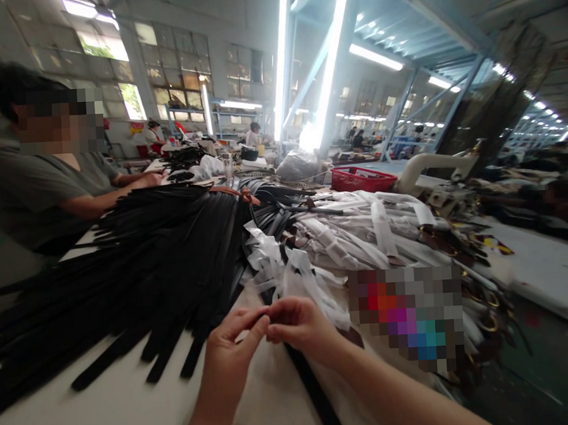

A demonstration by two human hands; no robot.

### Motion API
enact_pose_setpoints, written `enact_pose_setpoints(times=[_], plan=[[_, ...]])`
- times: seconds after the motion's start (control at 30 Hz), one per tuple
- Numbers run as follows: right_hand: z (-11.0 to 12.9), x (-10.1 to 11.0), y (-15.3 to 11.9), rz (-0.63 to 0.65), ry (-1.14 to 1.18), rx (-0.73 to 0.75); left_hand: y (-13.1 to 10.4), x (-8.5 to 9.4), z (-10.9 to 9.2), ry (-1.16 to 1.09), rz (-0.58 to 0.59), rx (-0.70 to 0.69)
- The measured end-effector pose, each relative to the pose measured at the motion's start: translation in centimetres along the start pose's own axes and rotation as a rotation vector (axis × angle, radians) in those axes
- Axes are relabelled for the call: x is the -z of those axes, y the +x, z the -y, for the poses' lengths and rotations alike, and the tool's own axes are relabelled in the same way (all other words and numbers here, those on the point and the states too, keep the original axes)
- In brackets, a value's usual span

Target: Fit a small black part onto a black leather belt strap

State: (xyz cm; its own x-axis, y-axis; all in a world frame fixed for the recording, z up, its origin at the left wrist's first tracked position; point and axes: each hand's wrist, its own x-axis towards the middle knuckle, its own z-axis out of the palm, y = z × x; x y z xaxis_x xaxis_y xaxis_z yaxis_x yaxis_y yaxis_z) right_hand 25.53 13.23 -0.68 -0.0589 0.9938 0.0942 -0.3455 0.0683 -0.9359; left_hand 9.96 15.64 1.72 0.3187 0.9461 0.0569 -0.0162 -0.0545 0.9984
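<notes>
**Both hands meeting on a black strap at the lower centre of the frame**

The left hand (229, 352) and the right hand (299, 326) meet at the lower middle of the picture, fingertips touching. Each is pinched shut, thumb against forefinger, on the near end of a black strap (317, 391); what lies between the tips is too small to make out. The strap's long axis runs from the pinch down and to the right, toward the bottom edge of the frame, passing beneath the right wrist and lying on the pale table (108, 412). The right hand sits directly over the strap and is the nearer of the two; the left hand reaches in from the left side.

Just above the hands, in the centre of the frame, lies a heap of straps in clear plastic sleeves (361, 240), its nearest sleeve almost touching the right knuckles. To the left spreads a fan of bare black straps (148, 264), well apart from the hands. A red basket (363, 178) stands beyond, upper centre-right. A co-worker in a grey shirt (35, 187) sits at the upper left, hands on the far end of the table.
</notes>
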Motion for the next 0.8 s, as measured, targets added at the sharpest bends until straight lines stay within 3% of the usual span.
enact_pose_setpoints(times=[0.13, 0.2, 0.53, 0.8], plan=[[0.3, -0.2, -0.3, -0.006, -0.026, 0.011, 0.0, 0.2, 0.3, -0.354, -0.019, 0.335], [0.4, -0.2, -0.4, -0.01, -0.03, 0.03, 0.1, 0.3, 0.6, -0.501, 0.022, 0.389], [0.9, -0.1, -0.6, 0.023, -0.018, 0.105, 0.2, 0.2, -0.2, -0.558, 0.098, 0.309], [1.0, 0.2, -0.1, 0.016, 0.014, 0.123, 0.0, 0.4, -0.8, -0.516, 0.06, 0.305]])
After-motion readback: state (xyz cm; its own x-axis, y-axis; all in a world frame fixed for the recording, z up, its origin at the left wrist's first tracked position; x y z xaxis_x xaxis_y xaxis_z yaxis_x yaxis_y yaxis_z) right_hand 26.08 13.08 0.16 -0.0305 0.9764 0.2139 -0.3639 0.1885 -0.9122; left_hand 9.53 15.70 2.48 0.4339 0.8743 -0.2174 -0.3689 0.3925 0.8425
